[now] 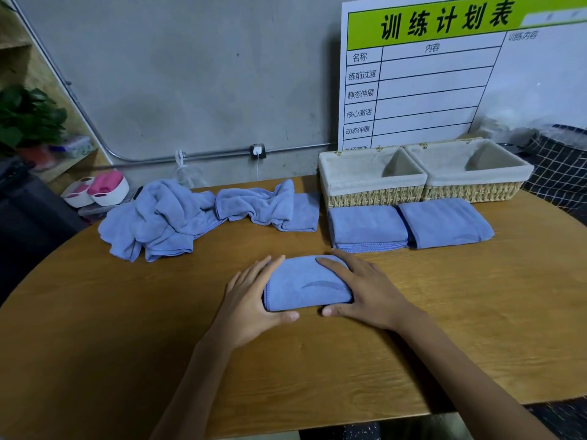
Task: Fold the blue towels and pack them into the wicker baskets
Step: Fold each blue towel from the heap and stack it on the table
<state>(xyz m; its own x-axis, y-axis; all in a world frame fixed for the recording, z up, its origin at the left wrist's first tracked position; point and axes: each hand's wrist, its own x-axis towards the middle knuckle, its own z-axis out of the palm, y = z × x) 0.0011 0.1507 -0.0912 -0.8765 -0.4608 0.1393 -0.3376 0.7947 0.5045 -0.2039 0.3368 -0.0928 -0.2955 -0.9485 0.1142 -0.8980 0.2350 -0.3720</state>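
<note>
A folded blue towel [306, 285] lies on the wooden table [476, 312] in front of me. My left hand [251, 300] holds its left end, fingers along the side and thumb curled round the front edge. My right hand [365, 290] holds the right end the same way. Two more folded towels [365, 225] [444, 222] lie side by side in front of two lined wicker baskets [371, 182] [470, 173], both of which look empty. A heap of unfolded blue towels [165, 217] [263, 204] lies at the back left.
A white board with a green header [422, 74] leans on the wall behind the baskets. White and pink tubs [101, 188] sit off the table's left rear. A plant [28, 115] stands on shelves at far left. Dark checked fabric [559, 166] lies at right.
</note>
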